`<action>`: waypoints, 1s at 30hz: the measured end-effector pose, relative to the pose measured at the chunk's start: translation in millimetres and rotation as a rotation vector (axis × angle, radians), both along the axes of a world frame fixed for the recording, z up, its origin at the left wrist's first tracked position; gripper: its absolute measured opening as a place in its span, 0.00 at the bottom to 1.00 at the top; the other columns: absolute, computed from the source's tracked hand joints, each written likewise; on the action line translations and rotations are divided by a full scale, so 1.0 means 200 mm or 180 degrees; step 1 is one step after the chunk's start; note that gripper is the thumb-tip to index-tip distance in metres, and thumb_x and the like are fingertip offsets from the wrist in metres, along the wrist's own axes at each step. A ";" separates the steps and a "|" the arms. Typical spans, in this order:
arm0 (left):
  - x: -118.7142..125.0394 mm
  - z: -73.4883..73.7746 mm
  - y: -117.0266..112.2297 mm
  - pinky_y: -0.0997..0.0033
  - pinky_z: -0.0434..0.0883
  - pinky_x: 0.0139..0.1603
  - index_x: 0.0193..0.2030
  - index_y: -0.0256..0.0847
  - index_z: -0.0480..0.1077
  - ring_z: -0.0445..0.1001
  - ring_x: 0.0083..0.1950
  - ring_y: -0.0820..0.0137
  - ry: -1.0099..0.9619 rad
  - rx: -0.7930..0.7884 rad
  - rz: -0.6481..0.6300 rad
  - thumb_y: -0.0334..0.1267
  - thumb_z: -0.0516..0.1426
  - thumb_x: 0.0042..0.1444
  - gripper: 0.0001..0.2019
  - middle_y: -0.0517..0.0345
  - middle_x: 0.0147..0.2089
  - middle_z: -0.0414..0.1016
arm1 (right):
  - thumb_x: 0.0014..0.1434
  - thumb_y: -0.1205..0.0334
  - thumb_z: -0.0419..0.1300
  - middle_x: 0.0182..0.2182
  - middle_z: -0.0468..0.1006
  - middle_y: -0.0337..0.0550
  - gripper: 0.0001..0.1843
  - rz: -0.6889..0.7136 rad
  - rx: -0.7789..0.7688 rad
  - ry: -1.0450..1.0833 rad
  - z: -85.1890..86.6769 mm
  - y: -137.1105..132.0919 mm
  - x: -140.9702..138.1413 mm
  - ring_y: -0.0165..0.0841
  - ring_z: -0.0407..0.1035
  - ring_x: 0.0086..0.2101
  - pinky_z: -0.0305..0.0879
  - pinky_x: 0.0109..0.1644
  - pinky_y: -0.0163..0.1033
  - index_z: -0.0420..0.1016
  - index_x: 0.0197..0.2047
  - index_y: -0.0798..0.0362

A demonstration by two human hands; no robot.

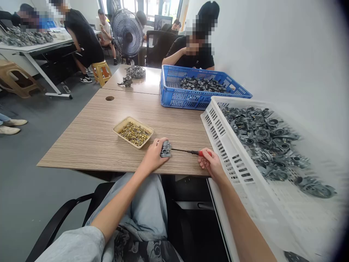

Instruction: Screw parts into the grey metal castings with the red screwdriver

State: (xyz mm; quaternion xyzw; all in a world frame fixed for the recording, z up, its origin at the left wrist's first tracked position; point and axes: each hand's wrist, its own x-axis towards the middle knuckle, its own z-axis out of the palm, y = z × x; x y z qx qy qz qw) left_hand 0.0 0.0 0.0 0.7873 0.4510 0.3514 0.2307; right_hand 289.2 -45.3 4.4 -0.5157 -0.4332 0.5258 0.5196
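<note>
Grey metal casting (165, 149) sits near the front edge of the wood-grain desk (92, 134), pinched by your left hand's (156, 152) fingers, apparently for steadiness; your right hand's (212, 164) fingers wrap the red-and-black-handled screwdriver (194, 152) levelled at its side.

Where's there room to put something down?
Bare tabletop shows left of the cream tray, and between it and the blue crate. Crowded spots: the near edge, where the left hand holds a metal part and the right hand a screwdriver; and the white crate.

Left hand (157, 152) grips metal part (165, 149); right hand (209, 163) holds screwdriver (200, 153) to it; brass-piece tray (117, 128) near left.
</note>
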 end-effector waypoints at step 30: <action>0.00 -0.01 0.02 0.53 0.70 0.66 0.66 0.48 0.59 0.72 0.62 0.56 -0.0196 0.0005 -0.0097 0.33 0.66 0.54 0.34 0.49 0.61 0.68 | 0.63 0.45 0.68 0.27 0.72 0.34 0.18 0.0417 -0.0129 0.0200 0.04 -0.02 0.01 0.27 0.66 0.22 0.60 0.23 0.31 0.69 0.44 0.47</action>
